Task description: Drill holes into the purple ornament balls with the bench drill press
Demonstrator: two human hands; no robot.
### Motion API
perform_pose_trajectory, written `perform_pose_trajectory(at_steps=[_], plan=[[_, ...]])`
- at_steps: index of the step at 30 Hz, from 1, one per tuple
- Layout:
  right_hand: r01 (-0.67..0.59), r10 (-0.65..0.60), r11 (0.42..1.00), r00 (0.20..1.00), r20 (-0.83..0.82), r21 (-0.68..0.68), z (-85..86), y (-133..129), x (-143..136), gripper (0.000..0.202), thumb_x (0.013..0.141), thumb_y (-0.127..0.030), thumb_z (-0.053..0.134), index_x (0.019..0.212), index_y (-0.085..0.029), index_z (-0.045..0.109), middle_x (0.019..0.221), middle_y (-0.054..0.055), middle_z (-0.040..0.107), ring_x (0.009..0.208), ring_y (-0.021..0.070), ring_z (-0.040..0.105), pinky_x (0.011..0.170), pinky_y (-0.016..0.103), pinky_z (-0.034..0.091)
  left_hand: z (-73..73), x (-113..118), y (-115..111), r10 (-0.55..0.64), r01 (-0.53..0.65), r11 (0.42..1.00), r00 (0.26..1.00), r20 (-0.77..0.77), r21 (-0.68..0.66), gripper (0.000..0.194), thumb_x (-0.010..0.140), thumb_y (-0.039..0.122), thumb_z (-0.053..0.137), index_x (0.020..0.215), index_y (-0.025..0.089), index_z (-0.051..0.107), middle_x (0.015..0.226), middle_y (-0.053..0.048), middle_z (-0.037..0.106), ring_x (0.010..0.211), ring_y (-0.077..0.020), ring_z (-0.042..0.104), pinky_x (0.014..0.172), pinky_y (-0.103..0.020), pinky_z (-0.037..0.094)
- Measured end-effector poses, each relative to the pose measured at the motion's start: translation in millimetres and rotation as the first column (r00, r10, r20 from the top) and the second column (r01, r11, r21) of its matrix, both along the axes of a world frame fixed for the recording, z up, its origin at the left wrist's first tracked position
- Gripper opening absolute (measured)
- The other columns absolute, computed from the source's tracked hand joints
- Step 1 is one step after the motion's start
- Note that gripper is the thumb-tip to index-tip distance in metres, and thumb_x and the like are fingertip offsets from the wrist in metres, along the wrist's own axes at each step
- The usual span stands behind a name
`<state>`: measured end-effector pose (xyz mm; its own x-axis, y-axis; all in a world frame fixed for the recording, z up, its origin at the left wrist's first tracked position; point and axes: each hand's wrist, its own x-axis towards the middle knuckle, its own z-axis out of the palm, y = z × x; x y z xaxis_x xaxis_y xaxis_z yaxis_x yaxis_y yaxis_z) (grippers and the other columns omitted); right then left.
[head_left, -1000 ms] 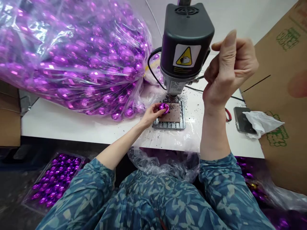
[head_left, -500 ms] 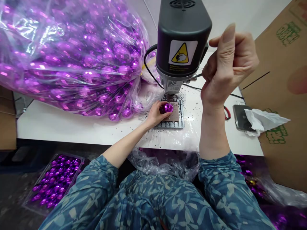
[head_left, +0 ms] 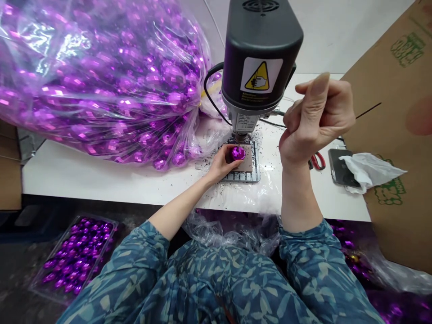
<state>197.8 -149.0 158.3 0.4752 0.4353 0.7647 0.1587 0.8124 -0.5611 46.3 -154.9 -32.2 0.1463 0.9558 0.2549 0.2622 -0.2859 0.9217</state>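
My left hand [head_left: 222, 163] pinches a shiny purple faceted ball [head_left: 238, 153] from its left side, thumb in front and fingers behind. The ball rests on a brown square board [head_left: 247, 165] upon the slotted metal base [head_left: 257, 175] of a small drill press [head_left: 261, 49]. Right above the ball is the drill's bit; whether it has entered the ball is too small to tell. To the right of the black motor housing, my right hand [head_left: 319, 119] is raised and closed, thumb on top. Anything inside that fist is hidden.
A huge clear bag of purple balls [head_left: 111, 85] fills the left of the white table [head_left: 84, 180]. On the right are red-handled pliers or scissors [head_left: 318, 161], a phone [head_left: 339, 167], tissue [head_left: 371, 168] and a cardboard box [head_left: 401, 117]. A tray of balls [head_left: 79, 256] stands lower left. Dark shavings surround the base.
My right hand has come down beside the motor housing, still closed. My left hand keeps its pinch on the ball at the same spot. The view has shifted slightly.
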Motion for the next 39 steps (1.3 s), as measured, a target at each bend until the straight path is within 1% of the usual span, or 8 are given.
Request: perform_pose_trajectory(at_steps=[6,12,20,26,29,32,36,39], plan=[[0.092,-0.093,0.996,0.994,0.059,0.021,-18.9,-4,1,0.045,0.103,-0.063,0.053,0.086,-0.022,0.061,0.058,-0.006,0.033,0.044,0.0029,0.031,0.052,0.025,0.030,-0.2,1,0,-0.009,0.009,1.000,1.000,0.020,-0.002,0.058,0.087,0.039,0.090,0.131,0.021,0.058,0.129,-0.012,0.074,0.117,-0.0273,0.075,0.101,-0.040,0.060],[0.170,-0.172,0.985,0.977,0.123,0.024,-39.9,0,8,0.049,0.105,-0.066,0.044,0.088,-0.023,0.061,0.059,-0.004,0.033,0.045,0.0043,0.033,0.054,0.028,0.036,-3.7,1,1,-0.020,0.019,1.000,0.999,0.039,0.021,0.058,0.088,0.041,0.090,0.132,0.021,0.058,0.130,-0.012,0.074,0.118,-0.0276,0.075,0.103,-0.041,0.061],[0.071,-0.077,0.983,0.997,0.032,0.170,-60.0,11,12,0.040,0.101,-0.063,0.054,0.086,-0.027,0.063,0.054,-0.006,0.026,0.040,0.0038,0.022,0.049,0.026,0.025,-3.0,1,0,-0.015,0.015,1.000,0.999,0.039,0.006,0.057,0.088,0.040,0.089,0.132,0.021,0.058,0.131,-0.012,0.075,0.120,-0.0268,0.075,0.105,-0.041,0.061],[-0.013,-0.008,0.964,0.997,0.077,0.267,-64.9,12,15,0.027,0.104,-0.048,0.052,0.093,-0.030,0.068,0.055,-0.006,0.029,0.040,0.0035,0.023,0.049,0.024,0.028,-0.6,1,-1,-0.021,0.021,1.000,1.000,0.021,0.008,0.055,0.090,0.039,0.088,0.132,0.021,0.058,0.129,-0.012,0.076,0.119,-0.0276,0.076,0.103,-0.042,0.062],[-0.008,-0.015,0.946,0.997,0.069,0.323,-68.3,17,15,0.027,0.104,-0.049,0.051,0.092,-0.031,0.067,0.054,-0.007,0.033,0.040,0.0040,0.019,0.046,0.026,0.028,-0.1,1,-1,-0.038,0.037,0.999,0.999,0.034,0.008,0.055,0.090,0.039,0.087,0.132,0.021,0.057,0.129,-0.012,0.076,0.120,-0.0281,0.076,0.103,-0.043,0.062],[-0.014,-0.013,0.932,0.997,0.072,0.362,-72.7,20,15,0.028,0.103,-0.052,0.054,0.089,-0.030,0.065,0.050,-0.008,0.029,0.038,0.0052,0.015,0.044,0.028,0.027,-0.7,2,0,-0.035,0.036,0.999,0.998,0.057,-0.007,0.055,0.089,0.038,0.088,0.132,0.021,0.058,0.128,-0.013,0.076,0.119,-0.0277,0.076,0.104,-0.043,0.062],[-0.035,0.009,0.940,0.997,0.077,0.340,-62.5,14,12,0.031,0.101,-0.053,0.058,0.085,-0.027,0.062,0.046,-0.010,0.022,0.036,0.0041,0.015,0.043,0.026,0.024,-2.0,3,0,-0.009,0.010,1.000,0.999,0.050,-0.015,0.055,0.088,0.038,0.089,0.131,0.020,0.059,0.127,-0.012,0.076,0.118,-0.0275,0.076,0.104,-0.043,0.062],[-0.021,0.013,0.967,0.999,0.036,0.252,-32.0,10,6,0.033,0.102,-0.050,0.060,0.083,-0.023,0.059,0.051,-0.008,0.027,0.038,0.0018,0.021,0.043,0.024,0.018,-1.3,4,1,-0.011,0.013,1.000,0.998,0.064,-0.027,0.056,0.087,0.039,0.090,0.131,0.020,0.060,0.128,-0.012,0.077,0.119,-0.0275,0.076,0.103,-0.042,0.062]])
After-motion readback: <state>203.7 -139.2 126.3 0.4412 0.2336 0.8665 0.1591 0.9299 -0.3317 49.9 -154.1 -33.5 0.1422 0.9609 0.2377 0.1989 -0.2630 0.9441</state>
